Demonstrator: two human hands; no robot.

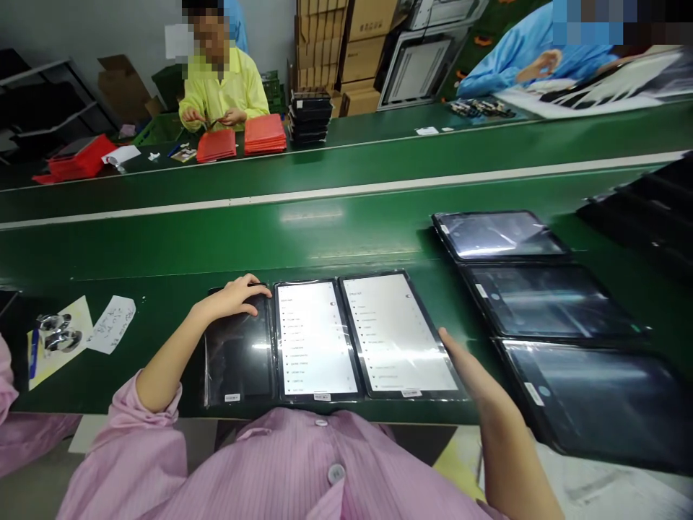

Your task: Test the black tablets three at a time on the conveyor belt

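Note:
Three tablets lie side by side on the green bench in front of me. The left tablet (238, 357) has a dark screen, and my left hand (235, 297) rests over its top edge with fingers curled on it. The middle tablet (314, 339) and the right tablet (398, 336) show white list screens. My right hand (460, 357) lies flat against the right tablet's right edge, fingers stretched out. Both arms wear pink sleeves.
Three dark tablets (546, 300) sit in a row at the right. Paper slips (111, 323) and small metal parts (57, 332) lie at left. Across the green conveyor (325, 173), a person in yellow handles red stacks (241, 137); another person in blue works at far right.

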